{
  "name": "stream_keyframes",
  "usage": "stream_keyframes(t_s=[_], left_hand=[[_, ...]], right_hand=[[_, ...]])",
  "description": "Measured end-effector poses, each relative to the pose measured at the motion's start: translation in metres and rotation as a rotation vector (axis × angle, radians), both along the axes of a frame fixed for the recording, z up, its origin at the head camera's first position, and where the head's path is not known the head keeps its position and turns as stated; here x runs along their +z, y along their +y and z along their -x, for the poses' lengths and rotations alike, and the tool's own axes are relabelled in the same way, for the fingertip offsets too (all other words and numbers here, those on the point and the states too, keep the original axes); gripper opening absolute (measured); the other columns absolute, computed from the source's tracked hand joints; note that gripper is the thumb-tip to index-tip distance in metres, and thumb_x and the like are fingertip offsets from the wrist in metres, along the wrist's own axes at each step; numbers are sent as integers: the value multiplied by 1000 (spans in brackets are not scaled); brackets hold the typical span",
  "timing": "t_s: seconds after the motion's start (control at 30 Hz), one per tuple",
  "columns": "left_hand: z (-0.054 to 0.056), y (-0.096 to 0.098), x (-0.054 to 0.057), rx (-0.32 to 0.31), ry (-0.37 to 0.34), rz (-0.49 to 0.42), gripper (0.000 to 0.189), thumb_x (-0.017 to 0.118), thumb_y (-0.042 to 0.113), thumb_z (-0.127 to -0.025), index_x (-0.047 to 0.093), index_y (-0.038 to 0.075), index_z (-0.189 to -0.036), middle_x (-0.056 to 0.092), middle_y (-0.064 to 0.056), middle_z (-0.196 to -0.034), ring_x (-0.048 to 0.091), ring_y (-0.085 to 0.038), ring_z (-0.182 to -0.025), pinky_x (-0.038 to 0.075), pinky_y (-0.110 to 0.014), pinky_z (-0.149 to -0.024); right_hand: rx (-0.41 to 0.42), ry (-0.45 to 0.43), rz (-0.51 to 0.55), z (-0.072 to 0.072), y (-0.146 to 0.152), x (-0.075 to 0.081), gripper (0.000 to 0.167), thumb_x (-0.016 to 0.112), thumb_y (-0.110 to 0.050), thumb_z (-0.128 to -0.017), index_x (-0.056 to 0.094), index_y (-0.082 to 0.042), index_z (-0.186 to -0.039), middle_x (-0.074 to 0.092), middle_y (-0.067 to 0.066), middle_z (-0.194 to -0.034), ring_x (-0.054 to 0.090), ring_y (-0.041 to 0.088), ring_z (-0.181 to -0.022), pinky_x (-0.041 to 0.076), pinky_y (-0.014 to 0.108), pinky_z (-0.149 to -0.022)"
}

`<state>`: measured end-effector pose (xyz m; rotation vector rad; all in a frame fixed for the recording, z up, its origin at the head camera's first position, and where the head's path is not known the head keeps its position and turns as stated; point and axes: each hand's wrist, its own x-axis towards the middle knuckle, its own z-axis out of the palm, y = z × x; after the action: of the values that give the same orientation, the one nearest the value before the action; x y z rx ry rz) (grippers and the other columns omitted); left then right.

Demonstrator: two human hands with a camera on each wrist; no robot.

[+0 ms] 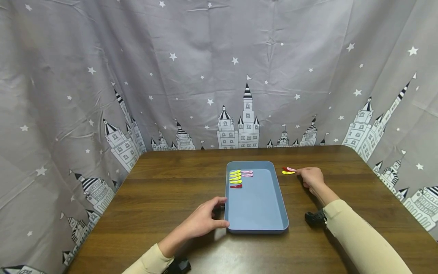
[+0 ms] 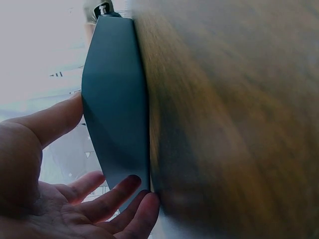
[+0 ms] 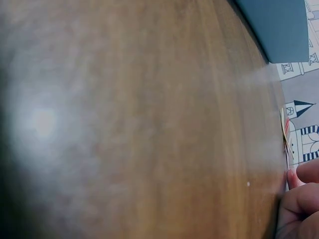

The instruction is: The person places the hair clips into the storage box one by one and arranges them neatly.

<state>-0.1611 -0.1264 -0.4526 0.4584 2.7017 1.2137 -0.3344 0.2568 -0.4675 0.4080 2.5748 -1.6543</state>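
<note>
A blue-grey tray [image 1: 254, 205] lies on the table. My left hand [image 1: 202, 220] touches its left side near the front corner, fingers loosely bent; in the left wrist view the thumb [image 2: 60, 118] meets the tray's rim. Right of the tray, my right hand [image 1: 312, 177] pinches the end of a pink hair clip [image 1: 291, 169]. Beside that clip lie a red hair clip [image 1: 284, 168] and a yellow hair clip [image 1: 288, 172]. In the right wrist view, the curled fingers [image 3: 301, 201] show at the edge, and the clips are seen edge-on.
Inside the tray, several yellow hair clips [image 1: 235, 178] form a column at the far left, with a red hair clip [image 1: 236, 186] below and two pink hair clips [image 1: 247, 173] alongside. A grey curtain [image 1: 191, 87] printed with castles hangs behind the wooden table [image 1: 171, 182].
</note>
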Motion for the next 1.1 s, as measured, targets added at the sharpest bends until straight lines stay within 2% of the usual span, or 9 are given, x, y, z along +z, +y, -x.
stream_keyframes(t_s=[0.1,0.3,0.57,0.73,0.97,1.1], left_hand=[[0,0,0,1,3,2,70,82,37,-83,53,9,-141,59,-8,-139,57,-27,-126,51,-48,-101],[0,-1,0,-4,15,3,71,82,36,-83,52,8,-141,60,-9,-138,58,-27,-125,52,-48,-100],[1,0,0,-3,1,-1,71,82,36,-84,52,8,-142,59,-8,-139,57,-27,-126,51,-48,-101],[1,1,1,-6,-3,-9,72,82,35,-84,51,7,-142,59,-9,-140,57,-28,-127,51,-48,-102],[0,1,1,-12,4,-17,72,83,34,-83,51,6,-142,59,-10,-139,57,-29,-128,50,-49,-102],[0,0,0,-13,4,-18,72,83,33,-83,51,7,-142,60,-10,-139,57,-29,-127,51,-49,-101]], right_hand=[[-4,-12,7,2,0,1,33,66,-16,-91,69,8,-113,46,-4,-66,47,9,-53,48,23,-49],[-18,-30,42,8,-1,1,24,66,-16,-89,68,4,-101,41,-7,-51,44,8,-44,46,22,-45],[-3,-51,62,14,-1,2,24,64,-21,-92,62,2,-101,39,-8,-53,42,7,-49,44,23,-47],[16,-62,47,19,-2,5,24,67,-22,-91,62,0,-98,35,-8,-52,38,8,-47,40,25,-47],[43,-103,1,27,-3,5,31,66,-30,-92,61,-1,-103,39,-2,-64,42,14,-58,43,28,-56],[76,-119,-18,30,-3,4,39,65,-32,-93,60,1,-113,46,4,-83,47,19,-73,46,30,-63]])
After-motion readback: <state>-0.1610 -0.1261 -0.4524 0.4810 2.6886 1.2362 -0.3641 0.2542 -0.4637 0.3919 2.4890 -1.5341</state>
